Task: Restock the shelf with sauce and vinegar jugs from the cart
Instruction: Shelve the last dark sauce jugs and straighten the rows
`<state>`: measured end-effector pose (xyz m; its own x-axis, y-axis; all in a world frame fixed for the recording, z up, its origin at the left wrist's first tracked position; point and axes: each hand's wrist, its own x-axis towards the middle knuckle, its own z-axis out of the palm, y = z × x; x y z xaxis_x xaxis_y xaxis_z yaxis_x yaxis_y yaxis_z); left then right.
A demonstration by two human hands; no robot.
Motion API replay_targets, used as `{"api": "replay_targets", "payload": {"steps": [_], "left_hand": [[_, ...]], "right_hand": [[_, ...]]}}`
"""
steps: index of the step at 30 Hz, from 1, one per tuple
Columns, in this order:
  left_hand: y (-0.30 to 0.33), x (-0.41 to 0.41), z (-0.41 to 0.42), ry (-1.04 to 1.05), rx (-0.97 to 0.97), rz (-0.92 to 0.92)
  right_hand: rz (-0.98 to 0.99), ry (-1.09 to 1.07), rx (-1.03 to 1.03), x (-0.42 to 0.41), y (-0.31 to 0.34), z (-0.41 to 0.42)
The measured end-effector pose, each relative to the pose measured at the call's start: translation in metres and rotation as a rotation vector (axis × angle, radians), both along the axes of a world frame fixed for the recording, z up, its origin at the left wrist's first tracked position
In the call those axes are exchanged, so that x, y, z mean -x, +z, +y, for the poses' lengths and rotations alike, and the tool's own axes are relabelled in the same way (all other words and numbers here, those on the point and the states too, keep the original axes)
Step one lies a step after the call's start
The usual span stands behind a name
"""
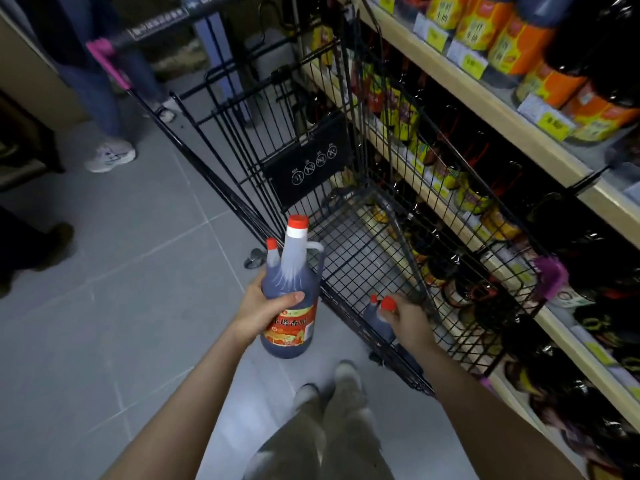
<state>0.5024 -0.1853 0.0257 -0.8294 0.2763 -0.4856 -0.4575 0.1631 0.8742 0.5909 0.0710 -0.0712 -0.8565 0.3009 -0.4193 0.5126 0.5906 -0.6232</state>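
While the left hand (266, 308) is gripping an upright jug (290, 292), cap up, the right hand (408, 318) is clasping a second jug (375, 315) by its neck inside the cart (367, 251).

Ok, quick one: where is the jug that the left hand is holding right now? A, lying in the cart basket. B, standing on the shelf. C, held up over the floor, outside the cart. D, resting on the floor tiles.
C: the left hand grips the red-capped dark jug round its body, in the air beside the cart, with grey floor below it.
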Motion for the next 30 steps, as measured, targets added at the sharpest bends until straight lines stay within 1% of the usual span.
{"api": "replay_targets", "payload": {"steps": [3, 6, 9, 14, 17, 19, 22, 25, 28, 30], "left_hand": [[0.006, -0.001, 0.002, 0.015, 0.002, 0.01], [0.018, -0.001, 0.006, -0.001, -0.001, 0.017], [0.036, 0.001, 0.012, -0.031, -0.038, 0.039], [0.07, 0.004, 0.025, -0.123, -0.117, 0.102], [0.092, 0.004, 0.035, -0.223, -0.173, 0.129], [0.103, -0.001, 0.043, -0.298, -0.196, 0.146], [0.115, -0.01, 0.059, -0.406, -0.212, 0.168], [0.119, -0.033, 0.079, -0.549, -0.219, 0.178], [0.115, -0.065, 0.097, -0.667, -0.223, 0.149], [0.117, -0.091, 0.109, -0.771, -0.211, 0.137]], "right_hand": [[0.059, 0.002, -0.038, -0.005, 0.012, 0.008], [0.159, -0.032, -0.023, -0.009, 0.037, 0.021], [0.293, -0.049, -0.019, -0.013, 0.073, 0.028], [0.521, -0.162, 0.014, -0.028, 0.147, 0.025], [0.673, -0.296, 0.069, -0.039, 0.193, 0.017], [0.786, -0.439, 0.124, -0.052, 0.219, 0.006], [0.941, -0.668, 0.263, -0.082, 0.246, -0.009], [0.965, -0.867, 0.316, -0.123, 0.255, -0.016], [0.966, -1.038, 0.308, -0.172, 0.254, -0.019], [0.942, -1.113, 0.284, -0.209, 0.254, -0.022]]}}
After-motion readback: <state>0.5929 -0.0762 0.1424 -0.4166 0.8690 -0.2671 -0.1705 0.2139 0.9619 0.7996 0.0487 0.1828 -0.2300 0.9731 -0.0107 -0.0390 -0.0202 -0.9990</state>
